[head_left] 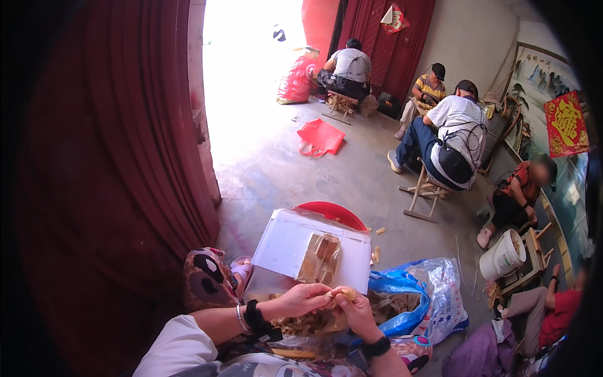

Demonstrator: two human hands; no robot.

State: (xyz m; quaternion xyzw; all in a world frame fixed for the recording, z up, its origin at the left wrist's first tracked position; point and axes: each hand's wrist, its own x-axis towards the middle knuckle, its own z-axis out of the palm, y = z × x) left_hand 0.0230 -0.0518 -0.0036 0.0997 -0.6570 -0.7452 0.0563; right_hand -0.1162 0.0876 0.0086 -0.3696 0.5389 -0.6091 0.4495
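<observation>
My left hand and my right hand meet above my lap, fingertips pinched together on a small yellowish-tan piece. Fingers cover most of it, so its kind cannot be told. Just beyond them lies a white board, slightly tilted. Brown flat blocks in clear plastic wrapping rest on it, side by side. Beneath my wrists is a heap of loose tan strips, partly hidden by my arms.
A red basin shows behind the board. To the right sits a blue-and-clear plastic bag of brown pieces. Farther off are a white bucket, a red bag on the floor and several seated people. A dark red curtain hangs left.
</observation>
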